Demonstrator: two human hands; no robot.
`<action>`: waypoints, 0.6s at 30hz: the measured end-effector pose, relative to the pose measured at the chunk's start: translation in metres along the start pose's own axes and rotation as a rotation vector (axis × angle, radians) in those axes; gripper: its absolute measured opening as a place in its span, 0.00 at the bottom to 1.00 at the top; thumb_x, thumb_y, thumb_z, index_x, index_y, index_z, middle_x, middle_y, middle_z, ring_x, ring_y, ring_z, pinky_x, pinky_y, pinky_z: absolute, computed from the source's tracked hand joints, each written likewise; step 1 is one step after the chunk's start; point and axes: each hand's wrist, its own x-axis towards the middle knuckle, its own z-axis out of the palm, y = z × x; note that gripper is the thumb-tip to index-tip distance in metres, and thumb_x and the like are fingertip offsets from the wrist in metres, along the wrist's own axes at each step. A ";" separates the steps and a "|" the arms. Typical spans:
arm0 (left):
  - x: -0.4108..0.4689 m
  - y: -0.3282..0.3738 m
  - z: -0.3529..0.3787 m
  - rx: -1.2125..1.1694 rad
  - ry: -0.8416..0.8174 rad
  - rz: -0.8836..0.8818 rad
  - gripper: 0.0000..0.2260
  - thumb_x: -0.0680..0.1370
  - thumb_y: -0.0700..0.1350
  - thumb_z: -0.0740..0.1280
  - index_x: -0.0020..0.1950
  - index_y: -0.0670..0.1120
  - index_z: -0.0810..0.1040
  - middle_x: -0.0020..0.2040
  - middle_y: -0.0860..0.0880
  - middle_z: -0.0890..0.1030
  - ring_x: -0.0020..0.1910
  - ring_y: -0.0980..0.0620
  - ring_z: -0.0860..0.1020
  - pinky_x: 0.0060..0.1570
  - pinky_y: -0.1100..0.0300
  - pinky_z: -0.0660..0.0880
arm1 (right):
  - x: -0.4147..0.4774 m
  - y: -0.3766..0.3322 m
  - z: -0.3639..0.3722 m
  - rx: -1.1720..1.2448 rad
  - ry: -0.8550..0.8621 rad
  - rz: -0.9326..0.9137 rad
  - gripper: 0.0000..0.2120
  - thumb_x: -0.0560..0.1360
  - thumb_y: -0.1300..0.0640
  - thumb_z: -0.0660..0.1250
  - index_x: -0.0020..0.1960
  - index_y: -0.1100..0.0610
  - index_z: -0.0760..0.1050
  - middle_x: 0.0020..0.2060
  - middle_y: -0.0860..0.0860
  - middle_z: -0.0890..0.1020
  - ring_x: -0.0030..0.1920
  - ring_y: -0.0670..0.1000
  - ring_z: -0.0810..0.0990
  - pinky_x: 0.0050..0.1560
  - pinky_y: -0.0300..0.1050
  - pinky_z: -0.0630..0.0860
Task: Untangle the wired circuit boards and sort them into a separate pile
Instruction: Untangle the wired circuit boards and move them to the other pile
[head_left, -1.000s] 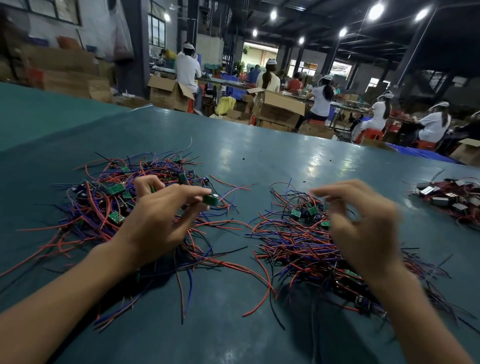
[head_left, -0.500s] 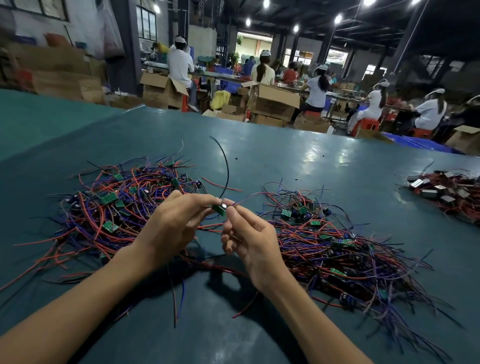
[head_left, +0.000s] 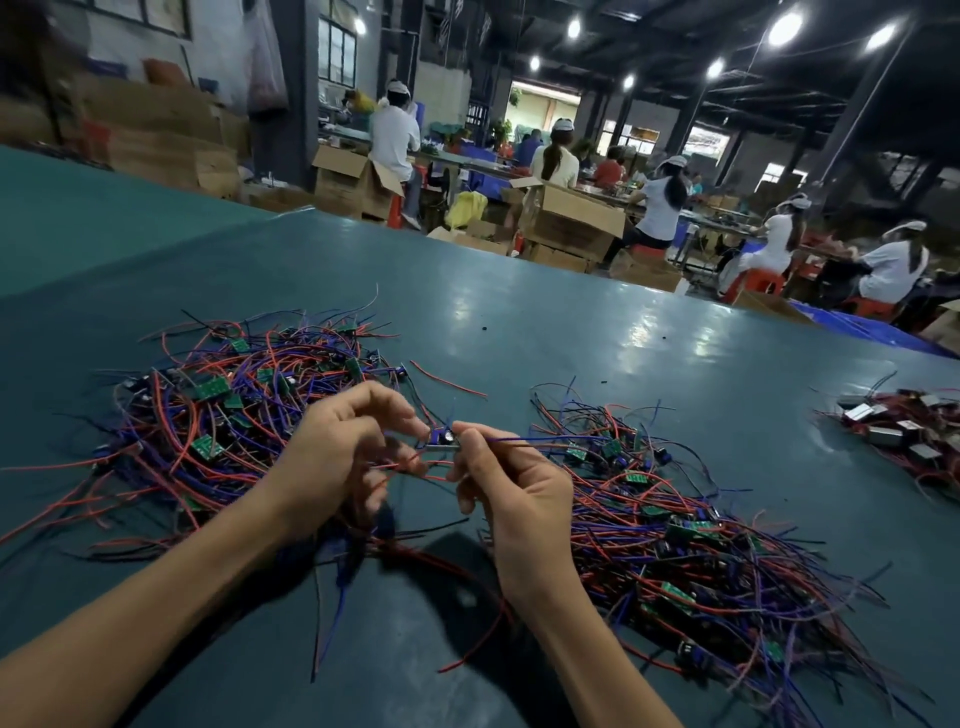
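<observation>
Two heaps of small green circuit boards with red, blue and black wires lie on the teal table (head_left: 545, 332). The tangled pile (head_left: 218, 415) is on the left, the second pile (head_left: 675, 525) on the right. Between them, just above the table, my left hand (head_left: 332, 457) and my right hand (head_left: 514, 488) both pinch one small wired circuit board (head_left: 441, 439) by its ends. Its blue and red wires run right, over my right hand's fingers, and more red wire hangs below my left hand.
A third heap of boxed modules with red wires (head_left: 904, 431) lies at the table's right edge. Beyond the table's far edge stand cardboard boxes (head_left: 566, 223), and several people in white sit at other benches.
My right hand came left from over the right pile and took hold of the board that my left hand lifted. The black wire that stood up half a second ago no longer sticks up.
</observation>
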 end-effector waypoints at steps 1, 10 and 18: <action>0.001 0.001 0.000 -0.084 -0.029 -0.099 0.20 0.74 0.26 0.55 0.51 0.44 0.80 0.46 0.42 0.83 0.36 0.44 0.83 0.19 0.62 0.68 | 0.000 -0.003 0.001 0.044 -0.031 0.009 0.07 0.77 0.57 0.72 0.50 0.60 0.86 0.34 0.55 0.82 0.31 0.51 0.74 0.30 0.40 0.72; 0.001 0.001 0.009 -0.405 -0.020 -0.129 0.32 0.81 0.35 0.60 0.80 0.59 0.57 0.60 0.43 0.84 0.43 0.49 0.86 0.33 0.58 0.82 | -0.004 -0.026 -0.008 0.556 -0.420 0.423 0.11 0.66 0.54 0.82 0.43 0.58 0.84 0.37 0.52 0.81 0.33 0.46 0.77 0.37 0.39 0.74; -0.004 0.006 0.009 -0.134 -0.352 -0.362 0.20 0.71 0.60 0.76 0.57 0.49 0.85 0.40 0.46 0.81 0.28 0.56 0.77 0.20 0.62 0.73 | -0.001 -0.033 -0.012 0.284 -0.460 0.427 0.11 0.68 0.49 0.80 0.45 0.54 0.86 0.32 0.49 0.79 0.26 0.43 0.73 0.28 0.33 0.60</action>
